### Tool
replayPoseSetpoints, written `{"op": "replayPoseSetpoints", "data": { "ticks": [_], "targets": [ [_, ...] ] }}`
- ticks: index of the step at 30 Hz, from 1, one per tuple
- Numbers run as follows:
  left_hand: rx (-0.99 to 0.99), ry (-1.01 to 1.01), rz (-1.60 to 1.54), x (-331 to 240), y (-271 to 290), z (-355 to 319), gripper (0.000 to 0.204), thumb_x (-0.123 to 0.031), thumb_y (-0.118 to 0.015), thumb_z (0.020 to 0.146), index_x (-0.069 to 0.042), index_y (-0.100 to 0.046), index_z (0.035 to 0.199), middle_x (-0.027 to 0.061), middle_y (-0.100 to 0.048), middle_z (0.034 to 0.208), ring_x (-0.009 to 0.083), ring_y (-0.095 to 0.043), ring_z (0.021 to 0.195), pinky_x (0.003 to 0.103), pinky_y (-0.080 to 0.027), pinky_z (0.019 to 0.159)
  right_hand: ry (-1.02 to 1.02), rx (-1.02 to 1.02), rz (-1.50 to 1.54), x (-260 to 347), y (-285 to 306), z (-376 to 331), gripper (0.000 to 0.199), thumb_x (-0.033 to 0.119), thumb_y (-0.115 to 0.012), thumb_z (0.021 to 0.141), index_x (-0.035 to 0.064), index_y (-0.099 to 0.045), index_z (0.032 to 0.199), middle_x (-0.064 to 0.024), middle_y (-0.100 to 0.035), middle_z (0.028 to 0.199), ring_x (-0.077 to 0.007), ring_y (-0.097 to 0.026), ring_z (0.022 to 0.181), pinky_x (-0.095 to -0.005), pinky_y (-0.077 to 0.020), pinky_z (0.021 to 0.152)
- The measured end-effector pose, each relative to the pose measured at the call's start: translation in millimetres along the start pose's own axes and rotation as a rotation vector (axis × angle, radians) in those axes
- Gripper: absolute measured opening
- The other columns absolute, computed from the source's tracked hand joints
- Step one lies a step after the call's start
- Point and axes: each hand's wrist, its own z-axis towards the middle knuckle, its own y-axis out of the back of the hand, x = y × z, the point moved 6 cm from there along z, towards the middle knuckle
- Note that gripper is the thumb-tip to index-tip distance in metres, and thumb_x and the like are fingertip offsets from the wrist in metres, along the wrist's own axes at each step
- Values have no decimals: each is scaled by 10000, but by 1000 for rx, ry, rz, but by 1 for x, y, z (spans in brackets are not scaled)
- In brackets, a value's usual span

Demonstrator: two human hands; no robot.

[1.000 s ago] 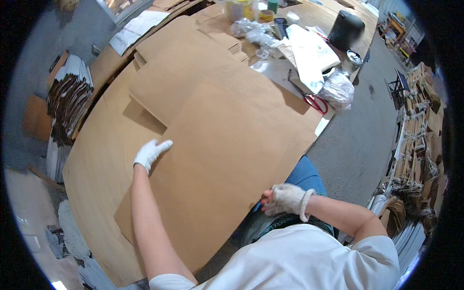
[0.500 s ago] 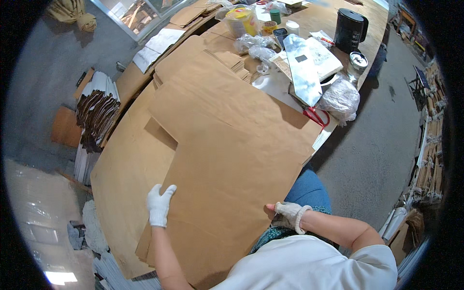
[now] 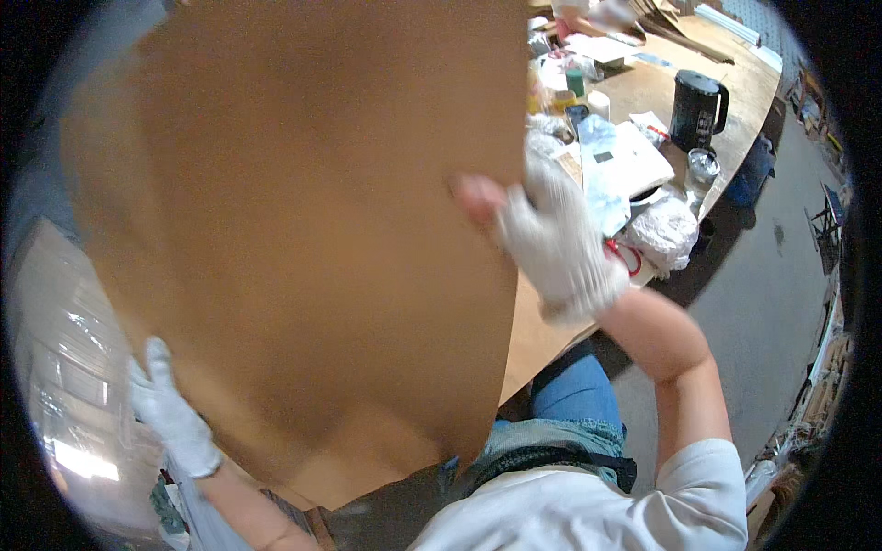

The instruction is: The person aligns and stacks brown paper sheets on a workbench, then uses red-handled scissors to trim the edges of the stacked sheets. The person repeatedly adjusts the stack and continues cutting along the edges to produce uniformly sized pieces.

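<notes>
A large sheet of brown kraft paper (image 3: 322,230) is raised in front of me and hides much of the table. My right hand (image 3: 556,243), in a white knit glove with a bare thumb tip, pinches the sheet's right edge, thumb on the near face; it is smeared by motion. At the lower left edge, my left hand (image 3: 175,418), also white-gloved, holds the paper with its thumb up along the border. Its other fingers are partly hidden. The sheet bows toward me near the bottom.
The wooden table (image 3: 749,101) bears a black kettle (image 3: 695,110), a metal can (image 3: 703,168), a crumpled plastic bag (image 3: 663,234), red-handled scissors (image 3: 627,257) and a green jar (image 3: 575,81). Grey floor (image 3: 763,266) lies to the right. Plastic-wrapped material (image 3: 78,367) stands at the left.
The brown sheet has risen from the table toward me and now covers the view's left and middle. My right hand moved up, my left hand further left and down. The view has shifted.
</notes>
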Motion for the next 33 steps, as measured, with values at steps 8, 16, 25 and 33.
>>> {"op": "replayPoseSetpoints", "data": {
  "ticks": [8,16,25,33],
  "targets": [
    [39,-10,-238,-78,-13,96,568,-413,-584,1002,50,-558,1329,139,-633,1257,220,-623,1075,337,-508,943,257,-98,-468,214,24,154,421,349,-508,991,3,-732,904,-133,-659,728,-206,-571,567,-382,-487,630],
    [321,268,52,69,-201,112,528,-505,-569,977,4,-697,1031,95,-664,1023,191,-563,888,392,-488,806,105,339,-1207,47,-72,315,394,405,-707,854,60,-739,1043,-141,-731,966,-189,-670,795,-332,-530,744],
    [997,796,-17,285,-405,-88,961,-526,-674,895,51,-259,1542,235,-307,1595,339,-300,1485,455,-288,1199,-705,826,-1155,-313,-5,127,692,605,-654,852,68,-601,1285,-228,-639,1269,-381,-617,1168,-470,-480,984],
    [803,1065,-606,359,-468,-111,905,-556,-696,859,68,-425,1456,189,-465,1504,293,-420,1399,400,-311,1163,-822,596,-1129,-447,34,81,664,596,-494,932,51,-620,1289,-263,-617,1292,-416,-557,1242,-460,-433,1051]
  ]
}}
